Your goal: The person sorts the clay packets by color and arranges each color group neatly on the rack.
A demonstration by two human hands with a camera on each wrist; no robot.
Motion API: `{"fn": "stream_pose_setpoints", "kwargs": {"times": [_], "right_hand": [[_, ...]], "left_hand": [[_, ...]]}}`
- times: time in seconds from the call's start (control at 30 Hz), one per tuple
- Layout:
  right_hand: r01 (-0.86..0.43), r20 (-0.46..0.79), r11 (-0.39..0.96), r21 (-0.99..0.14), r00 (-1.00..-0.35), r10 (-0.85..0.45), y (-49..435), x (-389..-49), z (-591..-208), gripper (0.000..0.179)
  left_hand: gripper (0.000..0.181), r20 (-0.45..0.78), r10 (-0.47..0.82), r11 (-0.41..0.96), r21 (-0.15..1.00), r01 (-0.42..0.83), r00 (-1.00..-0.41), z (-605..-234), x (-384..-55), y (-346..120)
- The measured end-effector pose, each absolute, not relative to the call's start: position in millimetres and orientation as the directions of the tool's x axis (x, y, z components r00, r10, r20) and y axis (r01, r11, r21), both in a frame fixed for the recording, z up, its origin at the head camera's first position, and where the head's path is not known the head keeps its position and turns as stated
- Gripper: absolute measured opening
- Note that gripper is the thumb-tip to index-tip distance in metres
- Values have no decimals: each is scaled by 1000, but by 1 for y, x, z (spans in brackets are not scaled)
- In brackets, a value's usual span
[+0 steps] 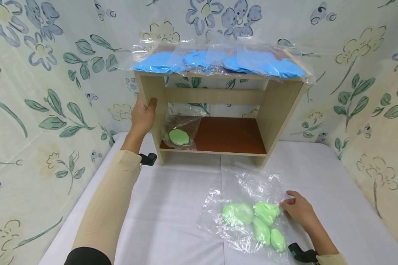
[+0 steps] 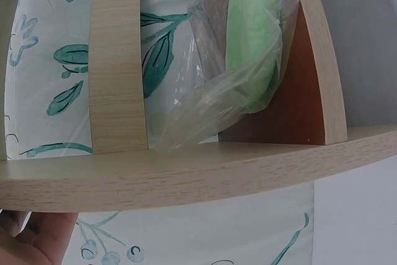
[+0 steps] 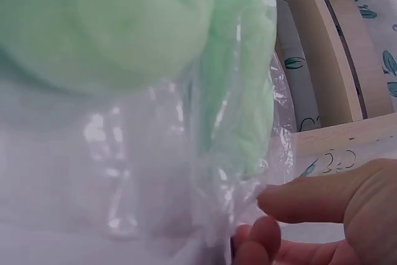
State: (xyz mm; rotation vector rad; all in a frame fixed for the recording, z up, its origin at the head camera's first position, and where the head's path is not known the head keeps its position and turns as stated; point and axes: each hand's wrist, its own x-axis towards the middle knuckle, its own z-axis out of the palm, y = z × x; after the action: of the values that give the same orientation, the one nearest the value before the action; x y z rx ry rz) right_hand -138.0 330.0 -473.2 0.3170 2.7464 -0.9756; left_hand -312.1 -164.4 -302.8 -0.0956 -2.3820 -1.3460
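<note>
My left hand (image 1: 142, 115) grips the left side panel of a small wooden shelf (image 1: 215, 96), thumb on the near side and fingers behind the panel. Lower right on the table, my right hand (image 1: 301, 210) pinches the edge of a clear plastic bag (image 1: 248, 180) between thumb and fingers. Several soft light-green lumps (image 1: 237, 214) lie in that bag; the right wrist view shows them close up. On the shelf's brown lower board, at its left end, rests another clear bag (image 1: 182, 121) with a green rounded piece (image 1: 178, 137) in it.
Flat clear bags with bright blue contents (image 1: 199, 60) lie in a row along the shelf's top. The shelf stands on a white-covered table (image 1: 172, 206), close to a flower-patterned cloth backdrop (image 1: 53, 110) that also hangs at both sides.
</note>
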Motion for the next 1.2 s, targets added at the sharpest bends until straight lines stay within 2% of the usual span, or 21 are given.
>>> {"fn": "stream_pose_setpoints", "kwargs": {"times": [0.23,0.37,0.5,0.6,0.73,0.83,0.97,1.1,1.2], "right_hand": [[260,-238,792,-552,-960,149,327,-139,-472,49],[282,-257,731,-622,-955,149,324,-136,-469,37],[324,-300,629,-706,-942,149,322,-132,-467,34],[331,-329,607,-722,-937,120,321,-133,-466,47],[290,-340,604,-742,-940,33,319,-131,-466,88],[229,-289,564,-793,-957,-18,318,-127,-467,103],[117,-162,520,-846,-986,-43,316,-121,-470,89],[24,-54,636,-771,-998,-28,314,-117,-471,76],[28,-65,720,-693,-998,-23,312,-115,-469,66]], "left_hand": [[56,378,-134,532,808,255,-916,-303,-313,-165],[56,375,-131,529,809,256,-918,-303,-313,-166],[56,390,-125,525,807,273,-913,-303,-313,-166],[55,394,-122,517,809,281,-911,-303,-314,-165],[55,381,-118,516,812,271,-917,-304,-313,-165],[56,380,-120,523,809,267,-917,-304,-313,-164],[55,386,-136,536,803,260,-912,-304,-313,-165],[55,384,-134,533,805,260,-914,-303,-313,-166],[55,382,-133,532,806,260,-915,-304,-312,-166]]}}
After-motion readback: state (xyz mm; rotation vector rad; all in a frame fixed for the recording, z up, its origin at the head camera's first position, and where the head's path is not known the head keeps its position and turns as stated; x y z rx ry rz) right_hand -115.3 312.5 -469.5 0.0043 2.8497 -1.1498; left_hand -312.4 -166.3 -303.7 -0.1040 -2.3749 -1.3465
